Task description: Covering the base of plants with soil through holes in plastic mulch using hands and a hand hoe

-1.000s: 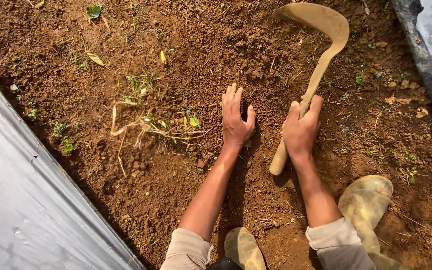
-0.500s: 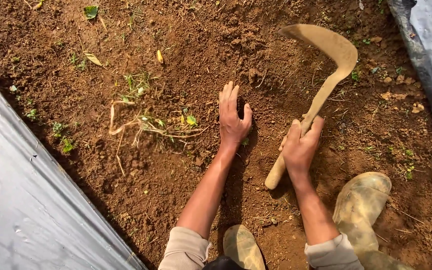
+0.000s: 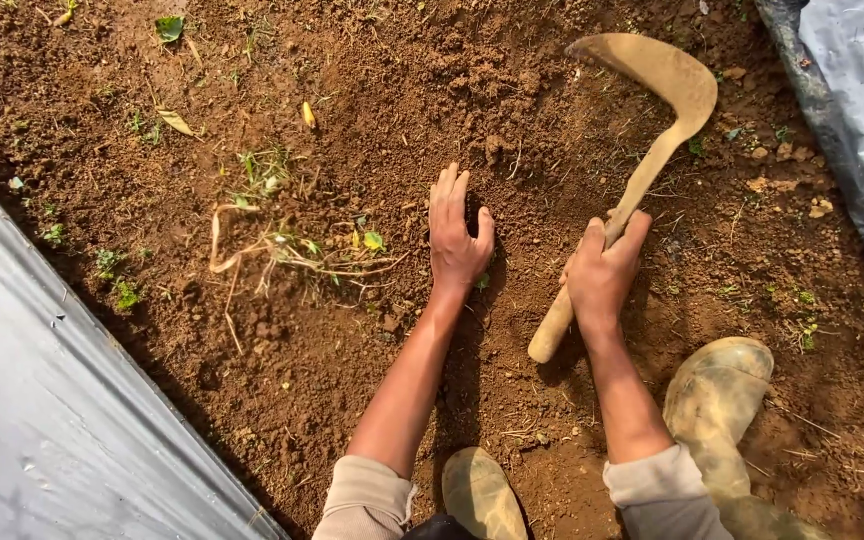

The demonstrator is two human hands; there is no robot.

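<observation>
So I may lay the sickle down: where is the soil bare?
Bare soil lies ahead of the left hand, up to the sickle blade. Another patch sits between the plastic sheet and the left forearm. Left of that hand, pulled weeds crowd it.

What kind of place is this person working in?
Probably a farm plot or garden bed outdoors. The ground is loose brown soil with pulled weeds, grey plastic sheeting runs along the sides, and the right hand holds a curved sickle.
</observation>
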